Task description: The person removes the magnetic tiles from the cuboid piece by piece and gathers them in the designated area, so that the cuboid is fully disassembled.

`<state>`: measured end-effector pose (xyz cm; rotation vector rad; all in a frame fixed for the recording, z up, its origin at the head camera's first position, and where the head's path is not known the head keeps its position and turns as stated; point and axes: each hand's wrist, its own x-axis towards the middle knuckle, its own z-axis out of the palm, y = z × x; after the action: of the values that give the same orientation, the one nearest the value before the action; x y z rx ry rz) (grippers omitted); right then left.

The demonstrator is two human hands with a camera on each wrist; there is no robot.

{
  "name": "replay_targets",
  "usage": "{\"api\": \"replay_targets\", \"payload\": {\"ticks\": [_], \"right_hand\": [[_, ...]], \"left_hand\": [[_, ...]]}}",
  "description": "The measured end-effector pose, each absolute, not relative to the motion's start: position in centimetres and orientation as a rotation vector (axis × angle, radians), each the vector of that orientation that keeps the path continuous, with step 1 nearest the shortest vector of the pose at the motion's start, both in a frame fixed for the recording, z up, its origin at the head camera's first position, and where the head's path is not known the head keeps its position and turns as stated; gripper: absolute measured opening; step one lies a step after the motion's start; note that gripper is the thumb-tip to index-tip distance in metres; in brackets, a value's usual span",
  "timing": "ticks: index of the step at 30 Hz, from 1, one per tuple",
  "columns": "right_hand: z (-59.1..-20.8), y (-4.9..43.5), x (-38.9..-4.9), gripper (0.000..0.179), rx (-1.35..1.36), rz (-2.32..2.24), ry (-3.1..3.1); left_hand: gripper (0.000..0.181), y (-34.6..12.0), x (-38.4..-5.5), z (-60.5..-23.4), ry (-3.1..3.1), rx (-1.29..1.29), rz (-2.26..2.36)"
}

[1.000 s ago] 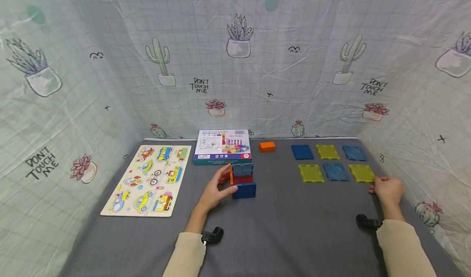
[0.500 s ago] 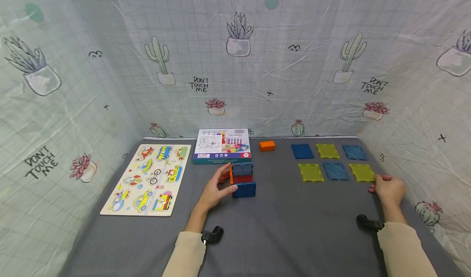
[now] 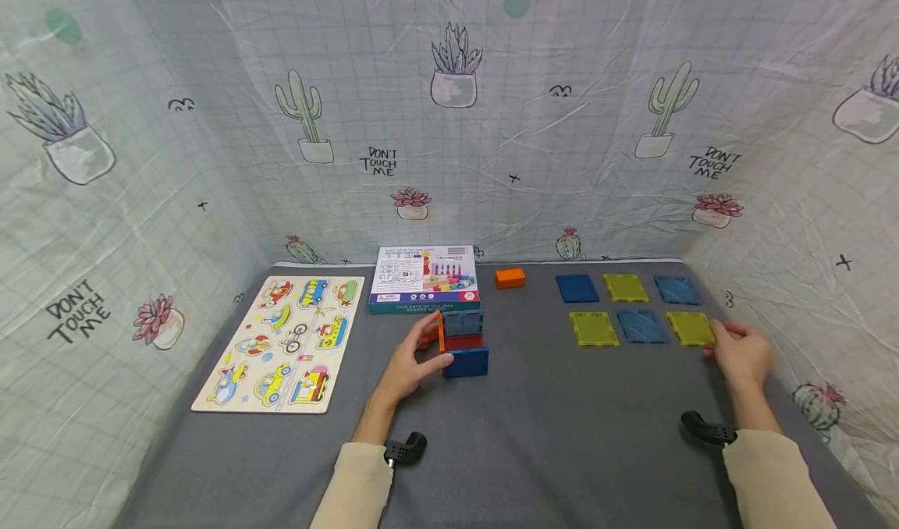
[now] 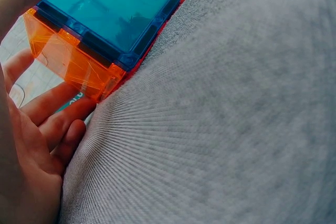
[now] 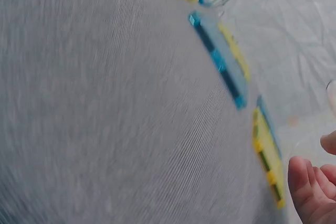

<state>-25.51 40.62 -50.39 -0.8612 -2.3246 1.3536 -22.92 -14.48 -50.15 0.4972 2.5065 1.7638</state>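
Note:
My left hand (image 3: 410, 363) steadies a small open box of magnetic tiles (image 3: 467, 363), its thumb on the front blue tile (image 4: 113, 11) and its fingers around the orange tile (image 4: 71, 53) side. A red tile (image 3: 463, 342) forms the floor, and another blue tile (image 3: 462, 324) stands at the back. On the right, my right hand (image 3: 743, 355) is at the right edge of a flat yellow tile (image 3: 691, 328). In the right wrist view, its thumb and fingertips (image 5: 299, 174) are spread apart beside that yellow tile (image 5: 268, 156), with nothing visible between them.
Two rows of flat blue and yellow tiles (image 3: 593, 329) lie at the right. An orange block (image 3: 509, 278) sits at the back, beside a printed toy box (image 3: 424, 274). A wooden picture puzzle board (image 3: 281, 345) lies left. Patterned cloth (image 3: 516, 123) walls surround the grey tabletop (image 3: 548, 443).
My right hand has shifted slightly, its thumb and fingers parting at the yellow tile's edge. My left hand and the tile box have stayed in place.

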Motion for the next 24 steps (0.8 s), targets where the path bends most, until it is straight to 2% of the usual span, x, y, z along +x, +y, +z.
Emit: {"api": "replay_targets", "payload": {"ticks": [6,10,15,24], "right_hand": [[-48.7,38.8,-25.5,0.057,-0.799,1.379,-2.276],[-47.7,37.6,-25.5,0.054,-0.744,1.425,-2.232],[-46.4,36.0,-25.0,0.059,-0.691,1.455,-2.226],[-44.8,32.6,-24.1,0.059,-0.561,1.436,-2.265]], "left_hand": [[0.077,-14.6,-23.1,-50.2,2.508,0.496,1.743],[0.079,-14.6,-24.0,-52.0,2.513,0.473,1.75],[0.078,-14.7,-24.9,-53.9,2.524,0.468,1.786],[0.077,-14.7,-24.9,-53.9,2.546,0.489,1.812]]}}
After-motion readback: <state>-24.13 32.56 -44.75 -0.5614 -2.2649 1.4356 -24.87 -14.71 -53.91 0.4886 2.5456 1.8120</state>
